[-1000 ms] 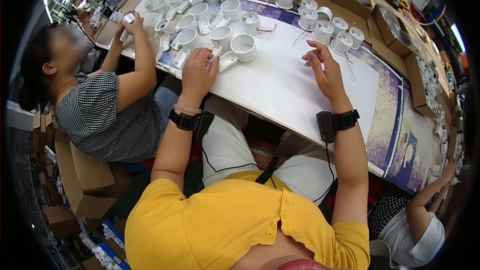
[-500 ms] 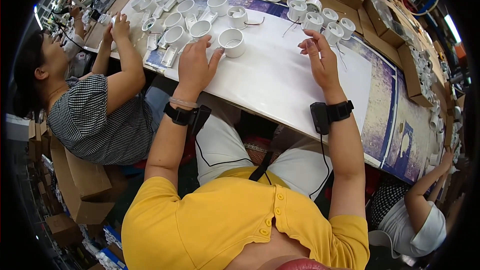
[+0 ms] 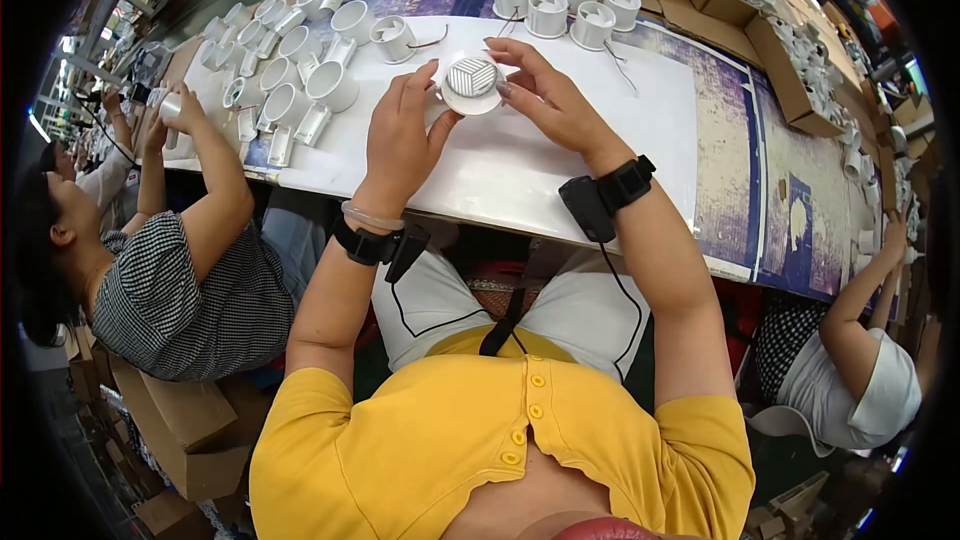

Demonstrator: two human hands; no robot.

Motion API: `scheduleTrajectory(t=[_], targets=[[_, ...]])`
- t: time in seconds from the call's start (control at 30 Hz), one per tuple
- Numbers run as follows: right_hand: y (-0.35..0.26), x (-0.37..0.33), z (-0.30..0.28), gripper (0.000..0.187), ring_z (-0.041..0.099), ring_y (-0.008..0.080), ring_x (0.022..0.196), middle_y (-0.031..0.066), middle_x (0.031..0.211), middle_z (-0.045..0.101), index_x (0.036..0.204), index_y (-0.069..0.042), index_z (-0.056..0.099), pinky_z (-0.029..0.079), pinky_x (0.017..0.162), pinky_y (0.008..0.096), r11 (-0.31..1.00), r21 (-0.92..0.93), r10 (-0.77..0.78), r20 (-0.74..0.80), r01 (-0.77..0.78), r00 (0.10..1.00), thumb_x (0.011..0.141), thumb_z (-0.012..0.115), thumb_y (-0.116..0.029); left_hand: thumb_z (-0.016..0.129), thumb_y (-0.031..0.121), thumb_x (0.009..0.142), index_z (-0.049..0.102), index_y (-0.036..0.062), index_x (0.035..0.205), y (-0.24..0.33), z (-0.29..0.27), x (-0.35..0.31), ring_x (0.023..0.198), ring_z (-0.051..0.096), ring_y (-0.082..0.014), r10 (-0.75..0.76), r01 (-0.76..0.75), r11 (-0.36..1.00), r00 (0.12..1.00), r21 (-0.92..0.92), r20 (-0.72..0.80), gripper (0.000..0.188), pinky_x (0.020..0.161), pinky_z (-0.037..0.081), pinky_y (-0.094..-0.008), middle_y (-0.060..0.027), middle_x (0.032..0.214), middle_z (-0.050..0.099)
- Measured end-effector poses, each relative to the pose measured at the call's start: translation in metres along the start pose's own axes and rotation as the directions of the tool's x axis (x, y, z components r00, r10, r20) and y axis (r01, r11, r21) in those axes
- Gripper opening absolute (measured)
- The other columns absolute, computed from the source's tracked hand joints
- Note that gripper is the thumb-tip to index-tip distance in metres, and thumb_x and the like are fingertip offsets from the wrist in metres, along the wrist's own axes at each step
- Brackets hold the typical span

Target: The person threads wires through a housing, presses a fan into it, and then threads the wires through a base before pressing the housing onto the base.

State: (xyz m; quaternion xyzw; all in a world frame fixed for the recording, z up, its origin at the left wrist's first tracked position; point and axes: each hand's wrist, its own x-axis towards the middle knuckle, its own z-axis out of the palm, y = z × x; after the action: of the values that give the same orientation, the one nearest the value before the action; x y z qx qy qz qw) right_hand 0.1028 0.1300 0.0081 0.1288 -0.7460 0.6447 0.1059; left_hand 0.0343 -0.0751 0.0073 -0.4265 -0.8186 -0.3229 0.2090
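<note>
White round lamp housing (image 3: pixel 471 84) pinched between both hands, above the middle of the surface (image 3: pixel 520 155).
Left hand (image 3: pixel 400 135) sits just left of the housing, thumb and fingers closed on its left rim; right hand (image 3: pixel 545 95) sits just right of it, fingertips curled over the top and right rim. Both are touching it, neither is nearer. The housing is flat and disc-like, ribbed grey face tilted up toward the camera, its axis roughly along the line of sight and not lying along the surface. Can't tell if its base touches the surface or is lifted just clear. More white housings (image 3: pixel 545 12) stand in a cluster at the far edge, well apart from the hands; another batch (image 3: pixel 300 60) crowds the far-left corner, beside a co-worker's raised hand (image 3: pixel 180 105).
</note>
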Motion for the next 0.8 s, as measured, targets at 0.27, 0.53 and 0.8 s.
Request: scheduleTrajectory(t=[0.27,0.53,0.8], targets=[[0.008,0.001,-0.017,0.044,0.052,0.0150,0.108,0.0089,0.124,0.052,0.135,-0.007,0.040,0.041,0.093,0.0278,0.995,-0.099,-0.002,-0.011,0.001,1.000,0.092,0.048,-0.010,0.072,0.024,0.079,0.047,0.0017,0.123,0.004,0.006,0.018,0.092,0.062,-0.0291,-0.116,0.172,0.969,0.950,-0.175,0.290,0.055,0.072,0.050,-0.0353,-0.0160,0.103,0.060],[0.002,0.002,-0.013,0.038,0.048,0.0200,0.117,0.0106,0.130,0.049,0.130,-0.009,0.047,0.038,0.097,0.0301,0.985,0.112,-0.124,-0.079,0.133,0.989,0.092,0.050,-0.013,0.056,0.038,0.091,0.042,0.0050,0.126,0.008,-0.005,0.025,0.078,0.059,-0.0154,-0.017,0.680,0.178,0.725,-0.711,0.689,0.050,0.062,0.048,-0.0276,-0.0084,0.097,0.059],[-0.016,-0.002,-0.013,0.032,0.035,0.0316,0.129,0.0119,0.139,0.041,0.101,-0.014,0.066,0.032,0.105,0.0406,0.521,-0.771,-0.529,0.044,0.366,0.847,0.070,0.057,-0.015,0.034,0.050,0.097,0.044,0.0067,0.122,0.013,0.003,0.020,0.067,0.052,-0.0106,-0.201,0.665,0.087,0.741,-0.742,0.641,0.050,0.056,0.045,-0.0240,-0.0066,0.091,0.057]])
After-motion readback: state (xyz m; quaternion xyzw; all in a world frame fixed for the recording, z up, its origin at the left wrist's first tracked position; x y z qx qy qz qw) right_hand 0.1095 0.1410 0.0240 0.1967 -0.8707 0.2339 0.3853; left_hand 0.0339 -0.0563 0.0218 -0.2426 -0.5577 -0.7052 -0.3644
